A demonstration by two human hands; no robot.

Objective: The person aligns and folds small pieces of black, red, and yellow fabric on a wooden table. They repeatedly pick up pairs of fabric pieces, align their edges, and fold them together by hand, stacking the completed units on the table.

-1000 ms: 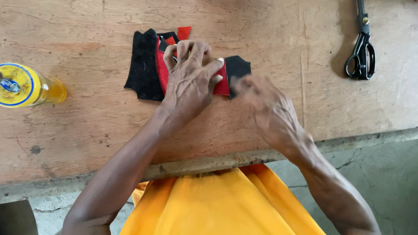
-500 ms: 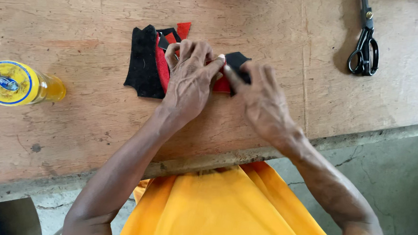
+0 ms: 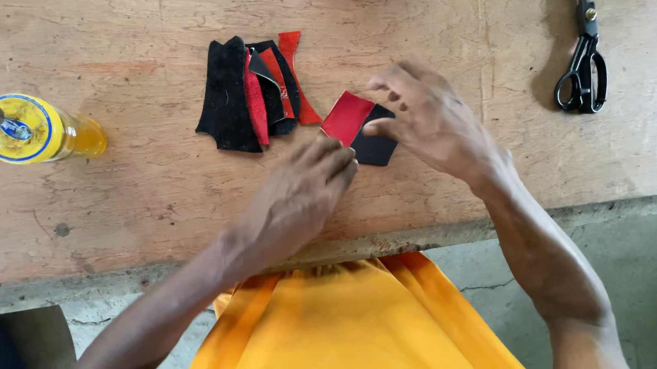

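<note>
A small red piece (image 3: 345, 117) lies over a black piece (image 3: 375, 143) on the wooden table (image 3: 153, 189). My right hand (image 3: 431, 122) rests its fingertips on these two pieces, thumb on the black one. My left hand (image 3: 297, 194) lies flat on the table just below them, fingers together, holding nothing. To the left sits a fanned pile of black and red cut pieces (image 3: 254, 96), apart from both hands.
A yellow-capped glue bottle (image 3: 31, 130) lies at the table's left. Black scissors (image 3: 583, 67) lie at the upper right. The table's front edge runs just below my hands, with my orange garment (image 3: 365, 331) beneath it.
My left hand has slid off the pile and back toward the table edge, uncovering the pile. My right hand has moved up onto the separate red and black pieces.
</note>
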